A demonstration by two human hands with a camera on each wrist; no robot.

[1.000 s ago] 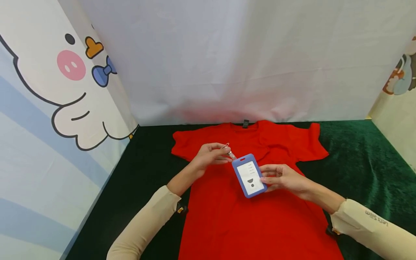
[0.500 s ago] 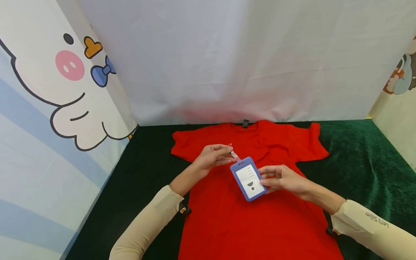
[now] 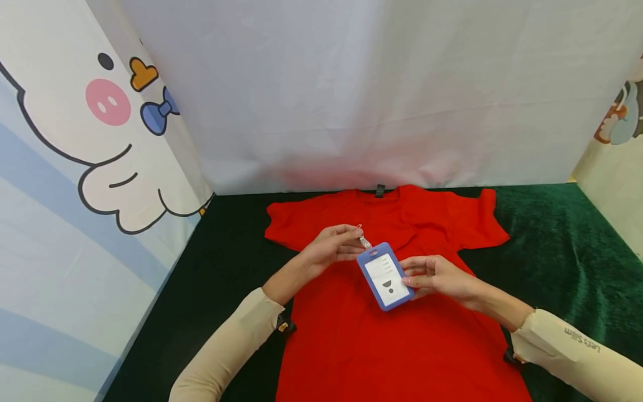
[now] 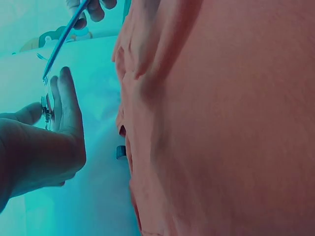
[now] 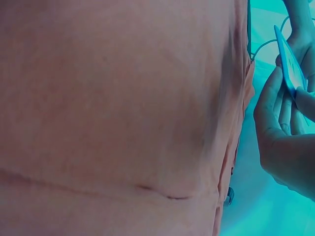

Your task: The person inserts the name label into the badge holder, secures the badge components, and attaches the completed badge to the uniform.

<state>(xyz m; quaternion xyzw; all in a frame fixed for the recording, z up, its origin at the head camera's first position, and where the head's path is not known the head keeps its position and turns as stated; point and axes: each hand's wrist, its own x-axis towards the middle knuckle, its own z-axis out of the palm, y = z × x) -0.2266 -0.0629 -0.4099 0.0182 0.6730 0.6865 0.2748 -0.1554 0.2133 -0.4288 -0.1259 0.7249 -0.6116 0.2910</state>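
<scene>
A blue-framed badge holder (image 3: pixel 385 277) with a white printed card is held tilted above a red T-shirt (image 3: pixel 397 346) in the head view. My right hand (image 3: pixel 442 279) grips its right lower edge, thumb on the front. At its slotted top end, my left hand (image 3: pixel 326 248) pinches a small metal badge clip (image 3: pixel 365 242). The clip's lower end meets the slot, but I cannot tell whether its strap passes through. Edge-on, the badge holder (image 4: pixel 61 44) appears in the left wrist view, above the clip (image 4: pixel 47 110). The right wrist view shows the holder (image 5: pixel 290 64) between thumb and fingers.
The T-shirt lies spread face up on a dark green cloth (image 3: pixel 542 245), its collar with a black label (image 3: pixel 379 191) at the far edge. A white curtain (image 3: pixel 402 95) rises behind. On the left stands a cartoon-printed panel (image 3: pixel 60 223).
My left hand has shifted slightly right with the clip, bringing it closer to the holder's slot. The badge holder has dipped a little. My right hand has barely moved.
</scene>
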